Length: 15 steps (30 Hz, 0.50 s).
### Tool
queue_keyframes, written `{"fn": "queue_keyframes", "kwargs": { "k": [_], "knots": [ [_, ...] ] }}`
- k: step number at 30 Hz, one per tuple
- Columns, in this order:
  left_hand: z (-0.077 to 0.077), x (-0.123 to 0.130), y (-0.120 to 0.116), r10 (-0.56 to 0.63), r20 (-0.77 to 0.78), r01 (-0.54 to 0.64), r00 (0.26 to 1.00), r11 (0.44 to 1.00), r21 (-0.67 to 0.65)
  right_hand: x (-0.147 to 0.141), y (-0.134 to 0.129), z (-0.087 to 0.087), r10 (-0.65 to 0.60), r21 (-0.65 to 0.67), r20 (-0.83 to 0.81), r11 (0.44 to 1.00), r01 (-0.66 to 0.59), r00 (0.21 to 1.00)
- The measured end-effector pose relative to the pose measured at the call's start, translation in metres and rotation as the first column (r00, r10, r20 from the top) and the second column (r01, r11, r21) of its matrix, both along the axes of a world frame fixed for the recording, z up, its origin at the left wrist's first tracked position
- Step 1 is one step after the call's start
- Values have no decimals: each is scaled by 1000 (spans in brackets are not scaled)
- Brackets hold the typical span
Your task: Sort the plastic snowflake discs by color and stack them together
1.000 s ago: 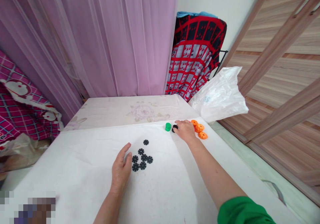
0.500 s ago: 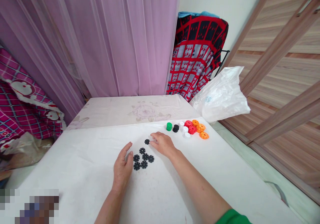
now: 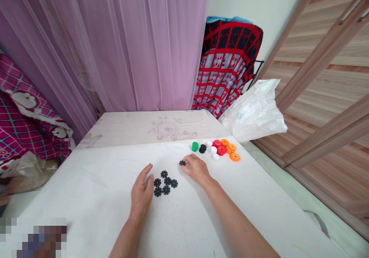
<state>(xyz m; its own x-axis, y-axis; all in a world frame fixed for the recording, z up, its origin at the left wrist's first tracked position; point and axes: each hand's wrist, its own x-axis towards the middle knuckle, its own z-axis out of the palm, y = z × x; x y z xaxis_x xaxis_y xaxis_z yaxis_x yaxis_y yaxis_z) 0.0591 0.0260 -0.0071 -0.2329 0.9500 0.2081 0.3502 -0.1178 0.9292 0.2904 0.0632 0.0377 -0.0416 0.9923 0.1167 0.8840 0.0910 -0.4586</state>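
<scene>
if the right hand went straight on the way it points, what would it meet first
The right hand, holding a black disc, seems free to cross the white cloth, probably meeting the floral cloth first, though depth is unclear.

- A counter (image 3: 95,200) covered in plain white cloth (image 3: 184,219), with pale purple-flowered fabric (image 3: 129,126) at its far end
- Six flat black notched round discs (image 3: 166,190), clustered near the middle
- Toward the far right: a round green stack (image 3: 195,146), a round black stack (image 3: 202,148), round white pieces (image 3: 213,150), red notched discs (image 3: 221,150), orange notched discs (image 3: 235,157)
</scene>
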Motion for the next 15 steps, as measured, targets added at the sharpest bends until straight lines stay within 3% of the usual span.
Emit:
{"fn": "queue_keyframes", "kwargs": {
  "k": [6,9,15],
  "knots": [
    [2,1,-2,-2,1,2,1000,1000,-19,70,19,19,-295,151,53,947,284,954],
    [2,1,-3,4,-6,-4,1000,1000,-7,86,31,25,-331,134,123,940,314,936],
    [3,0,-2,0,-16,-1,1000,1000,-17,87,44,26,-314,89,208,949,302,926]
  ]
}}
